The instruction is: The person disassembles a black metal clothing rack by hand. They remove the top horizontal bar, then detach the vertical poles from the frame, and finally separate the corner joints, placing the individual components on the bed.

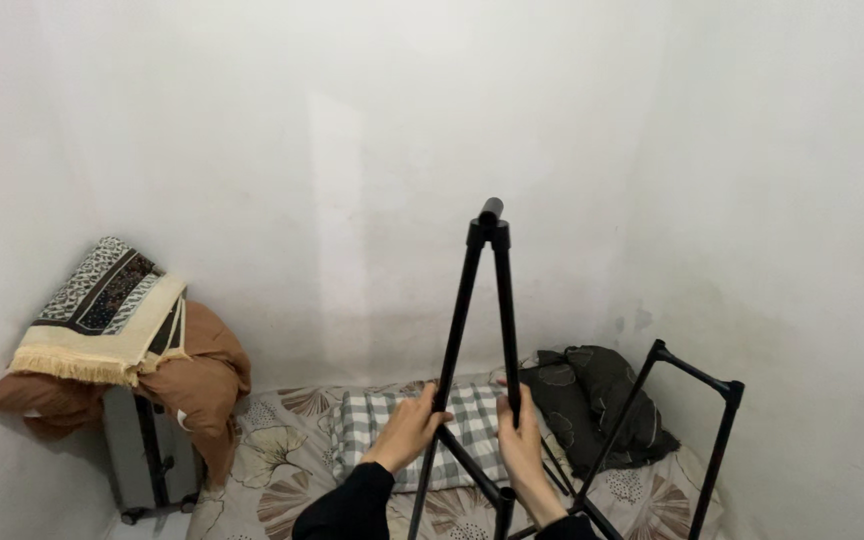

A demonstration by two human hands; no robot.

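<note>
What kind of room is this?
Probably a small bedroom: a floral-sheeted mattress lies by bare white walls, with a grey checked pillow and a dark floral pillow.

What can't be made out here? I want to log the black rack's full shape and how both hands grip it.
- Black tube rack: its lower legs run off the bottom edge of the head view.
- Left hand and right hand: seen from behind, so the fingers' wrap is hidden.
- Grey suitcase: mostly covered by brown cloth and a folded patterned rug.
</note>
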